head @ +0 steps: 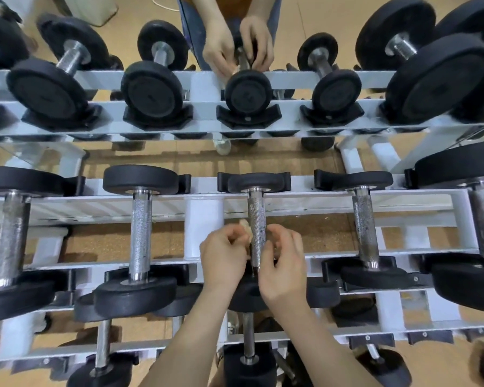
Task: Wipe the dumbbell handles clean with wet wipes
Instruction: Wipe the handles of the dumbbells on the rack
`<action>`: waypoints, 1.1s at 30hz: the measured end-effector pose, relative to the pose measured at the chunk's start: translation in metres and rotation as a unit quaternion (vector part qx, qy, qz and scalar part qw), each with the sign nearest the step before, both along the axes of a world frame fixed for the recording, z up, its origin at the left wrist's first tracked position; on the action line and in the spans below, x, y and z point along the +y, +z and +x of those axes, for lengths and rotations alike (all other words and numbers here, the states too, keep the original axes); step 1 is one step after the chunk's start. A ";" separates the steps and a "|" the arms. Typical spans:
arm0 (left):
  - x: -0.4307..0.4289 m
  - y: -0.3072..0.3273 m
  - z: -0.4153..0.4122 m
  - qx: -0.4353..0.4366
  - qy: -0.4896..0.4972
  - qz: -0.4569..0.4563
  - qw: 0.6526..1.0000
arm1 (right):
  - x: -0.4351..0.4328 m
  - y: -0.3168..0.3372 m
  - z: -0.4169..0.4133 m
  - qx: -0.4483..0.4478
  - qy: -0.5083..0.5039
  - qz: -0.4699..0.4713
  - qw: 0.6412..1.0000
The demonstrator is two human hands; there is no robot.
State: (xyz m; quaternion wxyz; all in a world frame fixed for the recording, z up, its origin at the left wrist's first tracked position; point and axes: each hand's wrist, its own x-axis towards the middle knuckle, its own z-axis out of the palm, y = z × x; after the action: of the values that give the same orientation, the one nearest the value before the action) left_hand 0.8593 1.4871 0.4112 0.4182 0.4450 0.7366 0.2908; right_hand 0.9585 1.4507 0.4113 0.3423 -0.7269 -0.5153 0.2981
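A small black dumbbell with a knurled steel handle (pixel 256 216) lies on the top tier of a white rack (pixel 203 210), straight in front of me. My left hand (pixel 224 255) sits at the handle's left side and pinches a crumpled, yellowish wet wipe (pixel 245 229) against it. At the right side of the handle, my right hand (pixel 284 263) curls its fingers; a bit of wipe seems to show between them. The handle's near end and the near weight head are partly hidden by both hands.
More dumbbells lie on the rack: one left (pixel 140 233), one right (pixel 365 227), larger ones at both edges, and smaller ones on the lower tier (pixel 248 339). A mirror (pixel 235 79) behind the rack reflects the dumbbells and my hands. Cork-coloured floor shows through the rack.
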 end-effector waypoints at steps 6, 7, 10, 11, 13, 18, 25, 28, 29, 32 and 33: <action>0.008 0.008 0.000 -0.070 0.025 0.024 0.997 | 0.000 0.000 0.000 0.018 -0.001 0.016 1.000; 0.015 0.009 0.003 -0.077 0.044 0.031 0.996 | 0.001 0.000 0.001 0.025 -0.007 0.008 1.000; 0.009 0.001 0.001 -0.040 0.007 0.008 0.999 | 0.001 -0.002 0.003 0.036 -0.023 -0.007 0.999; -0.001 0.000 -0.002 -0.010 -0.037 -0.013 0.999 | 0.001 -0.003 0.004 0.037 -0.026 -0.004 0.999; -0.020 0.003 -0.008 0.035 -0.112 -0.051 0.992 | 0.001 -0.005 0.005 0.038 -0.028 0.006 0.999; -0.017 0.022 -0.018 0.089 -0.227 -0.072 0.967 | 0.001 -0.006 0.015 0.063 -0.035 -0.007 0.997; -0.015 0.053 0.012 0.108 -0.352 -0.057 0.928 | 0.000 0.005 0.028 0.230 -0.045 -0.068 0.970; -0.016 0.051 0.012 0.137 -0.324 -0.047 0.935 | -0.018 0.016 0.032 0.209 0.002 -0.080 0.975; -0.017 0.049 0.008 0.131 -0.302 -0.050 0.943 | -0.024 0.017 0.032 0.184 0.025 -0.080 0.979; -0.026 0.045 -0.004 0.119 -0.213 -0.040 0.969 | -0.022 0.022 0.033 0.126 0.097 -0.107 0.981; -0.030 0.045 -0.006 0.119 -0.188 -0.034 0.974 | -0.015 0.024 0.036 0.120 0.116 -0.133 0.977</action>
State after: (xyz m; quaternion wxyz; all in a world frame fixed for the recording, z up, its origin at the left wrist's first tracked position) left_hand 0.8530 1.4570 0.4559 0.3895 0.5926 0.6937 0.1264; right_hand 0.9941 1.4362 0.4354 0.2647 -0.6599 -0.5071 0.4871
